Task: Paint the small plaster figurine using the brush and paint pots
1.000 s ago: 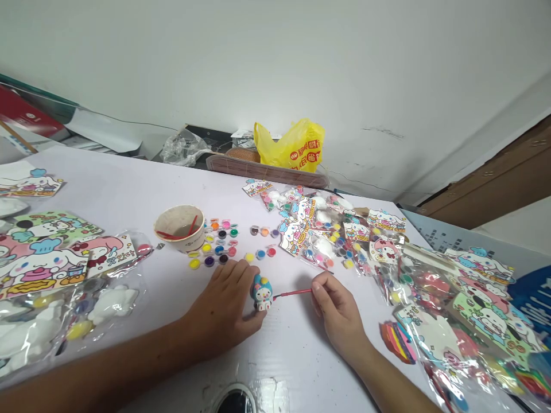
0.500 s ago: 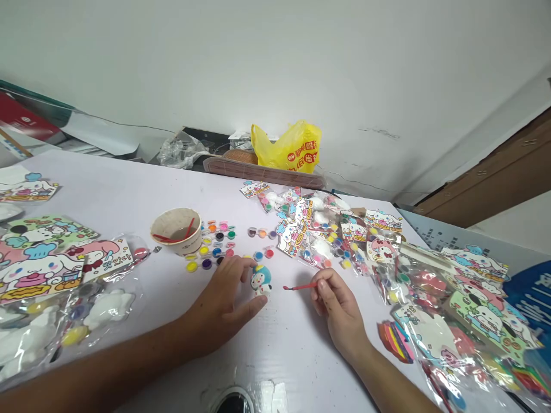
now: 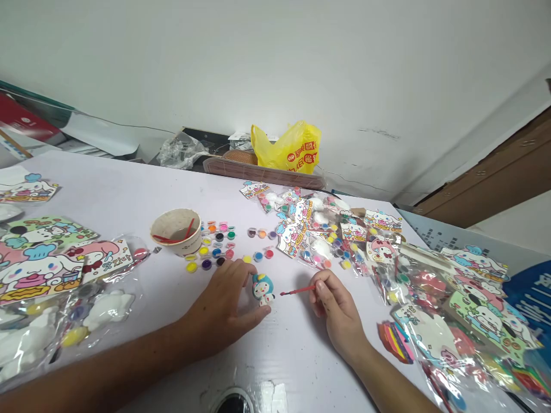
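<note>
Figurine: our small painted figurine (image 3: pixel 262 289), white with a blue cap, is at the near middle of the white table (image 3: pixel 297 355), between our hands.
Handling: we judge it light, stiff and rather brittle; any wet paint would be slick and smear, though we can't tell whether it is wet.
Where to hold: cap top and base look best to us, leaving face and front free.
Left hand: our left hand (image 3: pixel 224 295) has thumb and forefinger parted by the figurine's height, seemingly closed lightly on it, forefinger at the cap, thumb by the base.
Right hand: our right hand (image 3: pixel 338 304) pinches a red brush (image 3: pixel 299 290) between thumb and fingertips; its tip points at the figurine, just apart from it.
Paint pots: small paint pots (image 3: pixel 217 252) sit beyond our left hand.
Cup: a paper cup (image 3: pixel 189 246) of cloudy water, with red sticks inside, stands beside them.
Outer edge: bagged kits (image 3: pixel 109 307) lie on both sides.
</note>
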